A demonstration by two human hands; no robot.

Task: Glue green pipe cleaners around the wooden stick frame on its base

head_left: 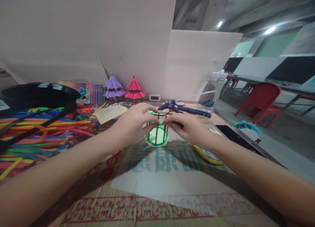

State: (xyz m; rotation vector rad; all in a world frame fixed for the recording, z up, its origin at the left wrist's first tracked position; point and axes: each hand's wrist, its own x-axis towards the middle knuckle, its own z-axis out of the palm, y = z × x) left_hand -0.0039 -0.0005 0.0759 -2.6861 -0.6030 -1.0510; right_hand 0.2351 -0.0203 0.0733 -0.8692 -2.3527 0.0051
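A small frame (157,136) of upright brown sticks stands on a pale round base edged in green, in the middle of the table. My left hand (141,118) pinches the frame's upper part from the left, its fingertips at the stick tops. From the right, my right hand (183,125) holds the upper part of the same frame, thumb and fingers closed on it. A green ring runs round the sticks between the hands. Just behind the frame lies a blue glue gun (169,105). The fingertips partly hide the top of the frame.
Colourful fuzzy stems (44,132) cover the left side, near a black round object (41,95). Purple (113,87) and red (134,89) pagoda-like models stand at the back. A clear bottle (210,92), a yellow ring (206,156) and a black phone (236,138) are on the right.
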